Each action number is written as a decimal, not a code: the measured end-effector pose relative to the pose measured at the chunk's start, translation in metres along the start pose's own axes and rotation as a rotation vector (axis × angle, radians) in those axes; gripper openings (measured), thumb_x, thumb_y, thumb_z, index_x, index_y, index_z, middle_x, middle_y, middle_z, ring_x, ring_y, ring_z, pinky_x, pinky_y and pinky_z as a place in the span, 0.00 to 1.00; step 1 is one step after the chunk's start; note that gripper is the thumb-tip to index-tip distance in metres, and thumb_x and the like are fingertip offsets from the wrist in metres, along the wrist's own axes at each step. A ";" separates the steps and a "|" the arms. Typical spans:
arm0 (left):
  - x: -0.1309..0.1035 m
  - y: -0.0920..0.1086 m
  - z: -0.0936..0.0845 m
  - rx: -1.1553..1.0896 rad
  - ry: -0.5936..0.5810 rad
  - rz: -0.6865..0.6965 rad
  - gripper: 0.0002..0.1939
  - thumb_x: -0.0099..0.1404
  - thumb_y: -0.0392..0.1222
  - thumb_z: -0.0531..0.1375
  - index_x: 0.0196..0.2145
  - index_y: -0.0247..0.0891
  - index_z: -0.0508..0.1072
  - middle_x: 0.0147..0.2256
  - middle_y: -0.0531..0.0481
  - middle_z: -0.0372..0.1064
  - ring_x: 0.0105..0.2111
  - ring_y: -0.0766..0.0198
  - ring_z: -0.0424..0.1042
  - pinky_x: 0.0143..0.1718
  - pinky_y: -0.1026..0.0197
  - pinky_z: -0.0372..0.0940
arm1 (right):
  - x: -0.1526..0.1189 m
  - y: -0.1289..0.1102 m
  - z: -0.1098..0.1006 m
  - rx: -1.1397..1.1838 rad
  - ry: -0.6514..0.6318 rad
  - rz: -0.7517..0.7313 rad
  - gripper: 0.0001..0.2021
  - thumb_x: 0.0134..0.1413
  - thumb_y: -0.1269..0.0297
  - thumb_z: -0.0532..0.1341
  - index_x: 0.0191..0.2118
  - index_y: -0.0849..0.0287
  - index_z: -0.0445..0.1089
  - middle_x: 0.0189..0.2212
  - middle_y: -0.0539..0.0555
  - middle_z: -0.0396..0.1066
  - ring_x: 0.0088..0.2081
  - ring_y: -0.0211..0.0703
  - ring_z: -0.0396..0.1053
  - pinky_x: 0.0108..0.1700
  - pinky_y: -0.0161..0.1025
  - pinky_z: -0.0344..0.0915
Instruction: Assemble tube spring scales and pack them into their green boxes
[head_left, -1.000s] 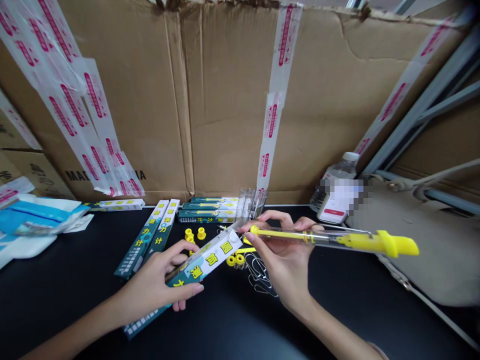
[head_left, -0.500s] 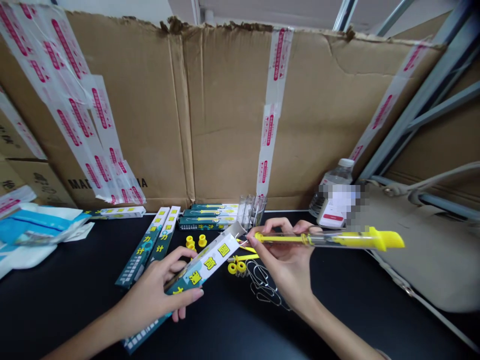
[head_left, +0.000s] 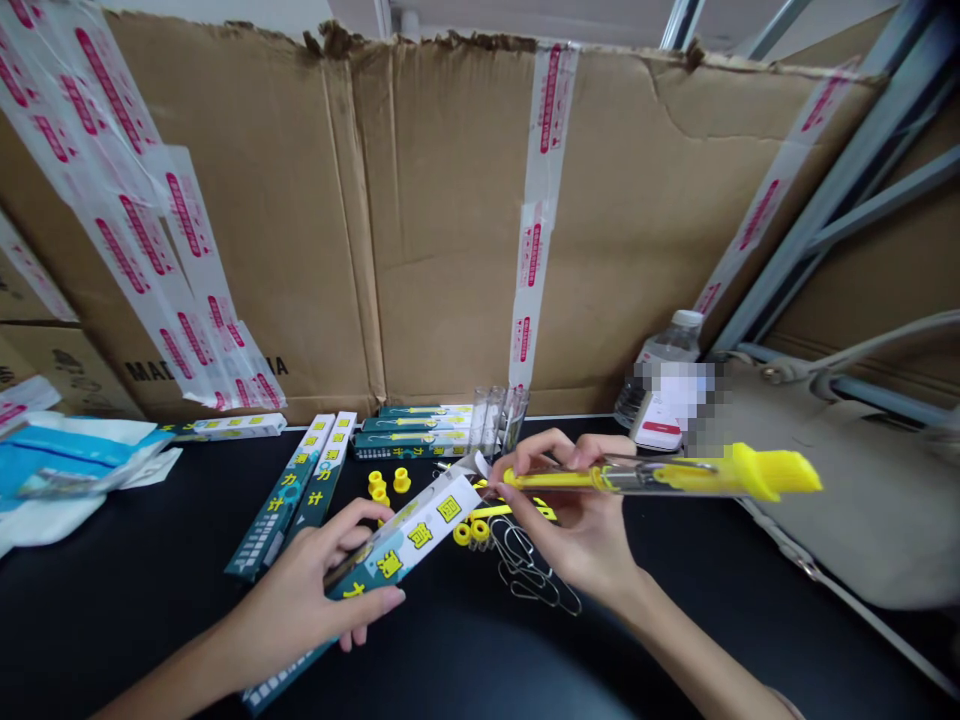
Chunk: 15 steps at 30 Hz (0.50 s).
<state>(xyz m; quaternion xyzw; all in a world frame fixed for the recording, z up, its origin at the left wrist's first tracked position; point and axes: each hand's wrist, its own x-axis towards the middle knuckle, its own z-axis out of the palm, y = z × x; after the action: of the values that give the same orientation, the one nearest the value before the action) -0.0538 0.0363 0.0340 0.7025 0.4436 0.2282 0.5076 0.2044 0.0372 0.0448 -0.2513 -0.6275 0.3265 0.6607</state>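
Observation:
My left hand (head_left: 307, 590) is closed around a long narrow printed box (head_left: 420, 535), tilted with its open flap end up and to the right. In my right hand (head_left: 581, 520) is a tubular spring scale (head_left: 667, 475), a clear tube with yellow parts inside and a yellow cap at its right end. Its left end is close to the open box end; whether they touch I cannot tell. Below my right hand lie several wire hooks (head_left: 525, 570). Small yellow collars (head_left: 401, 480) sit beyond the held box, and others (head_left: 471, 532) lie near its open end.
Two printed boxes (head_left: 289, 490) lie at left, with stacked ones (head_left: 412, 445) behind. Clear tubes (head_left: 499, 415) stand beside the stack. A bottle (head_left: 660, 360) and a beige bag (head_left: 847, 500) are at right. Blue-white packaging (head_left: 75, 460) lies left; a large cardboard carton (head_left: 450, 250) backs the table.
The spring scale has rolled and tilted slightly in my right hand, its capped end shifting right. My left hand still holds the box in nearly the same place.

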 end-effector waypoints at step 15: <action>-0.004 0.004 0.002 0.124 0.008 -0.018 0.24 0.63 0.53 0.64 0.52 0.48 0.59 0.37 0.52 0.74 0.18 0.69 0.71 0.17 0.70 0.69 | -0.004 0.008 0.002 0.164 -0.014 0.211 0.14 0.63 0.65 0.61 0.41 0.46 0.51 0.42 0.47 0.65 0.43 0.42 0.75 0.44 0.44 0.75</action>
<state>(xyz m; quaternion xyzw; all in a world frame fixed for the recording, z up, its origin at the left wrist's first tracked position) -0.0526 0.0320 0.0377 0.7277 0.4651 0.1983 0.4634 0.2013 0.0389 0.0364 -0.2586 -0.5733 0.4462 0.6366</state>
